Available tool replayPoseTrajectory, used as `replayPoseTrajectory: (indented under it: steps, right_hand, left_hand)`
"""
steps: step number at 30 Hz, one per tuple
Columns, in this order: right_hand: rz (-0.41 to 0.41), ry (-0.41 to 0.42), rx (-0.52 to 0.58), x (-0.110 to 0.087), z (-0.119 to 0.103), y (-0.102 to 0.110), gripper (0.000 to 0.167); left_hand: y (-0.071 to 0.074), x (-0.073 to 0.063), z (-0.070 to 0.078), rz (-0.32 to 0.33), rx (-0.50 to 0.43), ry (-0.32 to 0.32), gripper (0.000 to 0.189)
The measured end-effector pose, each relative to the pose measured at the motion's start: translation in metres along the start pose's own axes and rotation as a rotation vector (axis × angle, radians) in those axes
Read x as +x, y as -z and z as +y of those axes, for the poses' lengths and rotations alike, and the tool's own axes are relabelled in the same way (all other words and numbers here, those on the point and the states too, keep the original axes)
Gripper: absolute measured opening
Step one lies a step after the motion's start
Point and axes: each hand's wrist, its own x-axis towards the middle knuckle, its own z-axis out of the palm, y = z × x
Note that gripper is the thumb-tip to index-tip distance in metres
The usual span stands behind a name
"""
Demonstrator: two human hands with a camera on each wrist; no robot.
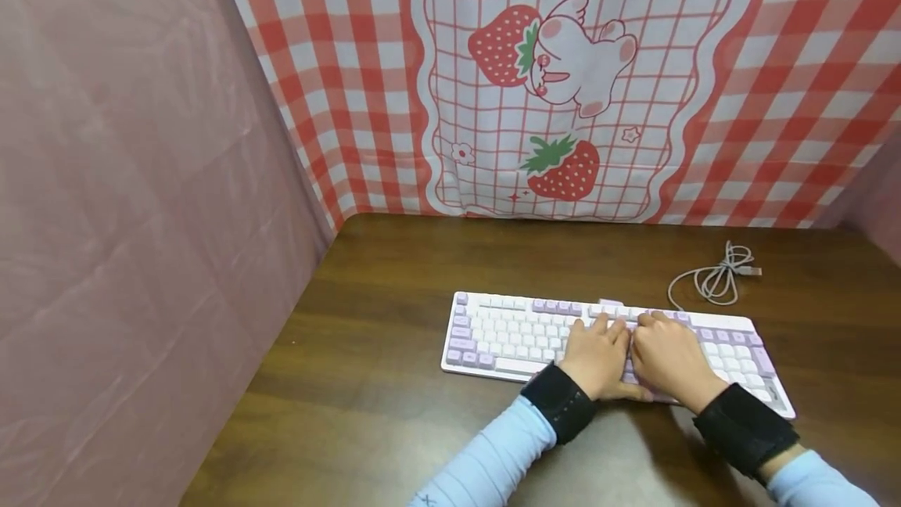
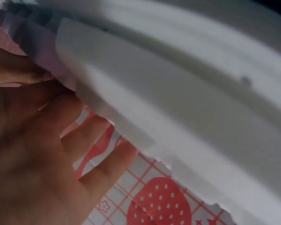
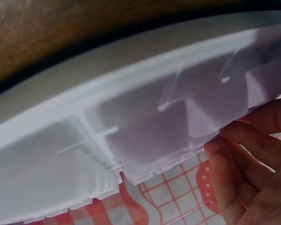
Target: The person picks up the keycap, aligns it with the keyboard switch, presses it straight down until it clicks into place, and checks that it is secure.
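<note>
A white and lavender keyboard lies on the brown table, under both hands. My left hand rests over its keys right of the middle, fingers pointing to the back edge and thumb stretched along the front edge. In the left wrist view, the left fingers are fairly straight against the keys. Close beside it, my right hand is bent over the keys, its knuckles up. The right wrist view shows its curled fingertips at the lavender keycaps; I cannot tell whether they pinch one.
The keyboard's grey cable lies coiled behind its right part, with a USB plug at the end. A red and white strawberry cloth hangs behind the wooden table. Pink fabric hangs at the left.
</note>
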Motion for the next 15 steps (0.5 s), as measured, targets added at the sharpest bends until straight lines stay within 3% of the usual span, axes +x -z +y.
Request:
replayPoseTrajectory:
  steps: [10, 15]
  right_hand:
    - [0.022, 0.008, -0.011, 0.0028, -0.0025, 0.0024, 0.015]
    - [0.016, -0.011, -0.005, 0.0022, -0.0018, 0.006, 0.017]
  left_hand:
    - [0.0029, -0.0021, -0.0036, -0.012, -0.033, 0.005, 0.092]
    - [-0.0022, -0.006, -0.0082, 0.021, -0.068, -0.011, 0.084]
